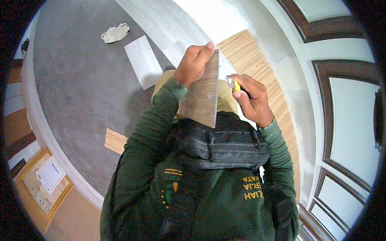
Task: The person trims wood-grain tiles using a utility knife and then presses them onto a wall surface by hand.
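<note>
My left hand (pixel 194 64) grips the top of a wood-look floor plank piece (pixel 203 98), thumb up at its upper corner. The piece stands tilted over my lap, its lower end near a black bag (pixel 225 140) at my waist. To the right, my right hand (pixel 255 98) is closed around a utility knife (pixel 236 85) with a yellow and silver body. The knife is a little apart from the plank's right edge; its blade is too small to make out.
Wood-grain planks (pixel 257 60) run along the floor on my right, beside a wall with dark-framed white panels (pixel 350 116). On the dark grey floor (pixel 80 80) to the left lie a pale rectangular piece (pixel 144 64), a crumpled whitish cloth (pixel 116 33) and a small wood-grain offcut (pixel 115 141).
</note>
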Demonstrator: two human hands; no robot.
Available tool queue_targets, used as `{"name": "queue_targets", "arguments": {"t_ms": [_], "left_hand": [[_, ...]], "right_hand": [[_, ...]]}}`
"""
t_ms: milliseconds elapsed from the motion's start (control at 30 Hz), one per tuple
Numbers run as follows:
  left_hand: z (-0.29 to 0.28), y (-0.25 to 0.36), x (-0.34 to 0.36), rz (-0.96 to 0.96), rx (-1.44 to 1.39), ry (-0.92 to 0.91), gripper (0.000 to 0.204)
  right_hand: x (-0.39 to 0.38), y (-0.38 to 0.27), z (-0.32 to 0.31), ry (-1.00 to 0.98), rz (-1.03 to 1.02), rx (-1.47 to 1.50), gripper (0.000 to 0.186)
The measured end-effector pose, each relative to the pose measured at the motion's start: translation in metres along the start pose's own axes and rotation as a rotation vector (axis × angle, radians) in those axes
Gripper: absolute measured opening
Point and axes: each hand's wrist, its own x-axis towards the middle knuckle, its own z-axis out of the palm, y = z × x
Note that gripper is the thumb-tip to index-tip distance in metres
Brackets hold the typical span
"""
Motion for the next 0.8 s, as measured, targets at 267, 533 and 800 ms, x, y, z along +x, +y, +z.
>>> {"name": "queue_targets", "arguments": {"t_ms": [267,533,800], "left_hand": [[-0.021,-0.018,0.013,0.084,-0.043,0.043,0.06],[-0.022,-0.033,0.014,0.055,-0.105,0.076,0.053],[-0.019,-0.021,0.012,0.0,-0.178,0.074,0.055]], "right_hand": [[0.015,-0.007,0.015,-0.052,-0.127,0.066,0.031],[0.026,-0.007,0.022,0.006,-0.141,0.048,0.029],[0.033,0.0,0.025,-0.003,-0.096,0.038,0.027]]}}
